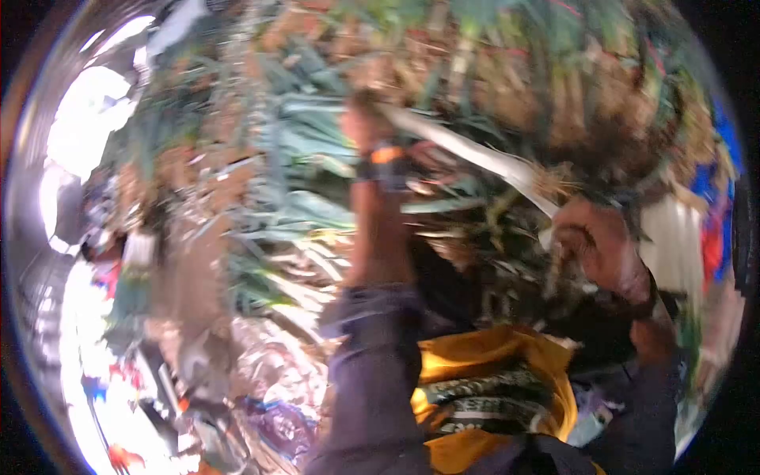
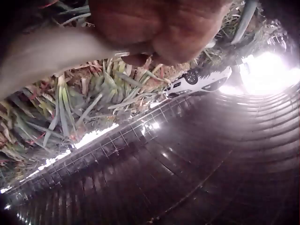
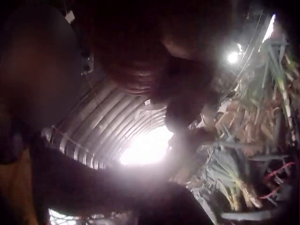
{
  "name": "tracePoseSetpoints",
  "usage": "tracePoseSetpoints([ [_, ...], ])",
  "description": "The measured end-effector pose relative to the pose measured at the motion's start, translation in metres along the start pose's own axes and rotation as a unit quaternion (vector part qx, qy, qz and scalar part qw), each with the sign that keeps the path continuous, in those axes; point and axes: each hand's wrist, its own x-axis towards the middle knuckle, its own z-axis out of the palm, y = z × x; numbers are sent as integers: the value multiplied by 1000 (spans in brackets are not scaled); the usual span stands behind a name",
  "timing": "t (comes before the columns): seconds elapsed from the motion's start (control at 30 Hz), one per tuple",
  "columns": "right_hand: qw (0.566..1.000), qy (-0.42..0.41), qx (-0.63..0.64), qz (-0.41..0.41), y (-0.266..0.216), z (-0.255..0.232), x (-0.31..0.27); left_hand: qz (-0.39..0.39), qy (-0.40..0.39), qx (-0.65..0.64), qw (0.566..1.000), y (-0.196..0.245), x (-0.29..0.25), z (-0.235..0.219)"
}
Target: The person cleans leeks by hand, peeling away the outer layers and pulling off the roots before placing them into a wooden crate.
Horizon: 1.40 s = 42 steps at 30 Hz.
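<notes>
Leek (image 1: 475, 154) stalk is gripped by the left hand (image 1: 366, 127) above and the right hand (image 1: 598, 245) at its root end.

A dark, ribbed, arched corrugated metal roof (image 2: 220, 154) curved overhead; glaring white daylight (image 3: 147, 147) flooded in at three o'clock.

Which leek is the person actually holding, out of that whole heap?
Start at the big heap of green leeks. Just right of its centre, one leek slants between the left hand and right hand. Only it shows a long, bare white stalk.
</notes>
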Motion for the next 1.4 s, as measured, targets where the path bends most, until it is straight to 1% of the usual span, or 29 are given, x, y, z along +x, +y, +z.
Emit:
tracePoseSetpoints([
  [0.07,995,67,62,33,-14,-19,-12,-19,-36,-57,998,-9,3,1],
  [0.13,988,118,101,-6,-21,-19,-12,-140,-87,-363,917,-40,8,11],
  [0.17,989,119,74,-39,-23,-24,-17,-172,-118,-445,871,-57,10,10],
  [0.23,988,104,30,-112,-32,-28,-17,-274,-104,-508,810,28,-18,10],
  [0.27,981,116,80,-131,-34,-36,-27,-165,-91,-338,922,24,-22,7],
  [0.3,972,125,130,-151,-36,-45,-38,-44,-71,-151,985,17,-20,3],
  [0.33,960,133,178,-171,-38,-53,-48,78,-42,48,995,4,-17,-5],
  [0.37,956,199,191,-103,-44,-53,-58,193,-16,248,949,-8,-16,-14],
  [0.4,941,262,211,-34,-49,-53,-66,207,8,297,932,-37,-9,-20],
  [0.43,948,271,136,96,-48,-47,-49,41,-33,120,991,-25,-2,-9],
  [0.47,939,249,52,233,-46,-42,-32,-148,17,-211,966,-12,5,2],
  [0.5,913,203,-15,354,-44,-36,-16,-276,136,-397,865,-1,13,12],
  [0.53,956,159,-148,199,-9,-28,-19,-83,110,-144,980,10,1,18],
  [0.57,946,145,-288,36,25,-21,-23,120,80,129,981,17,-13,11],
  [0.6,926,147,-348,6,30,-11,-9,305,45,395,866,20,-16,0],
  [0.63,906,150,-395,-28,33,1,5,284,24,408,867,10,-10,0],
  [0.67,900,148,-410,19,36,14,12,241,27,417,876,3,-11,9],
  [0.73,891,150,-422,80,53,36,28,213,119,497,833,-10,-21,20],
  [0.77,853,146,-499,-38,92,41,29,173,106,408,890,-5,-19,24],
  [0.8,872,62,-485,31,101,45,29,84,92,231,965,5,-20,26],
  [0.83,862,86,-499,15,117,49,34,-42,111,-31,992,21,-20,31],
  [0.87,849,88,-521,-2,120,54,38,-135,155,-211,956,42,-23,33],
  [0.9,834,91,-544,-19,123,58,43,-175,183,-312,916,59,-22,31],
  [0.97,804,66,-590,-40,125,64,39,-199,194,-403,872,91,-28,26],
  [1.0,796,55,-602,-36,139,67,38,-198,187,-406,872,90,-28,22],
  [1.1,839,23,-541,50,136,65,52,-192,211,-400,871,72,-21,24],
  [1.17,875,103,-471,50,174,70,54,-176,233,-395,871,59,-17,31],
  [1.27,920,105,-372,57,182,61,57,-158,254,-398,867,53,-16,37],
  [1.4,968,56,-201,140,128,47,68,-192,200,-433,858,77,-19,28],
])
